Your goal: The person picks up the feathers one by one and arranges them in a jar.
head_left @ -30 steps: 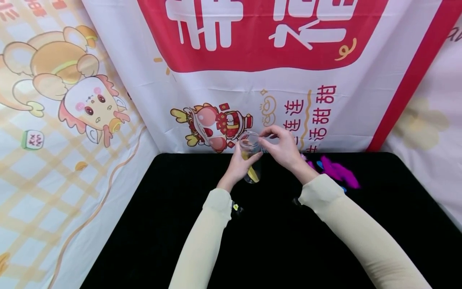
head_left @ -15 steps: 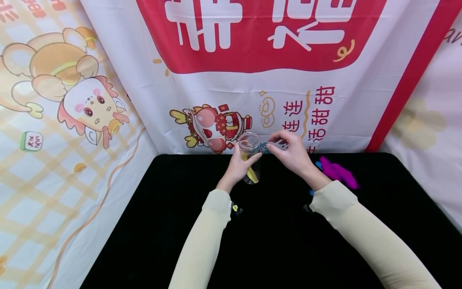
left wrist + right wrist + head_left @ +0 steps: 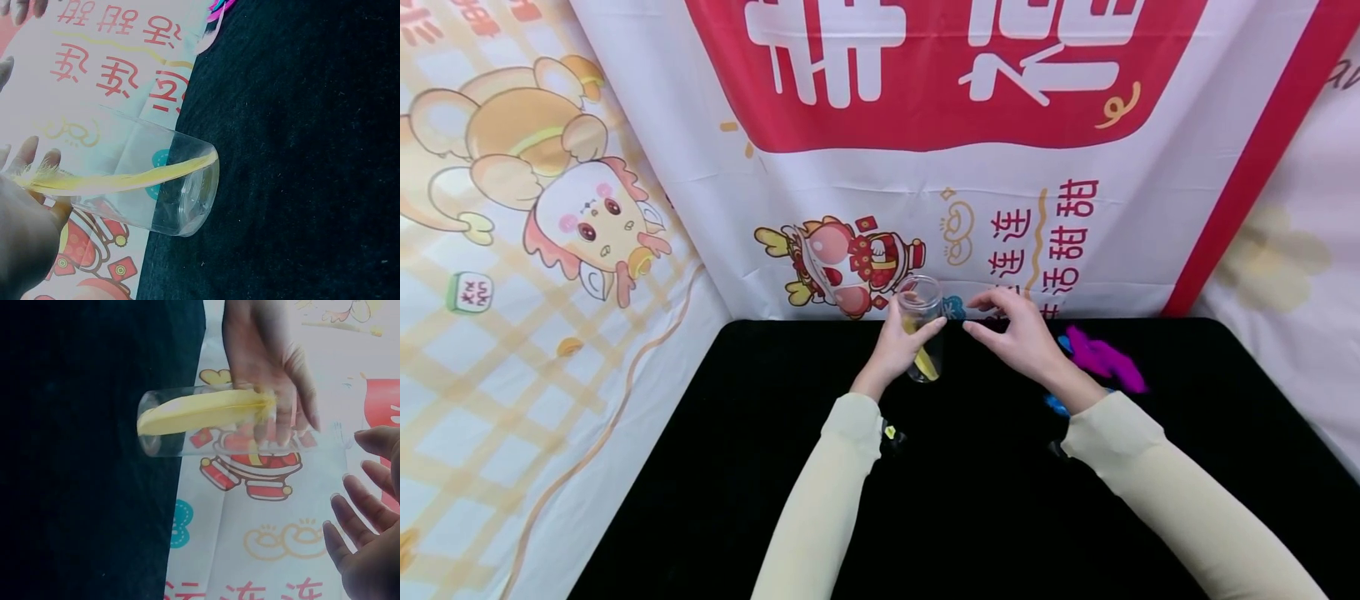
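My left hand grips a clear jar above the back of the black table, its mouth facing up. Inside the jar a yellow feather leans with its tip at the bottom; the left wrist view shows the same feather through the clear wall. To the right of the jar, my right hand is apart from it. In the right wrist view the right hand's fingers are spread and loosely bent, holding nothing.
On the table right of my right hand lie purple feathers and blue feathers, partly hidden by the forearm. A printed cloth backdrop hangs right behind the table's back edge. Another cloth hangs along the left.
My right hand has moved from the jar's rim to the right and slightly down, and its fingers have parted. The left hand and the jar have stayed in place.
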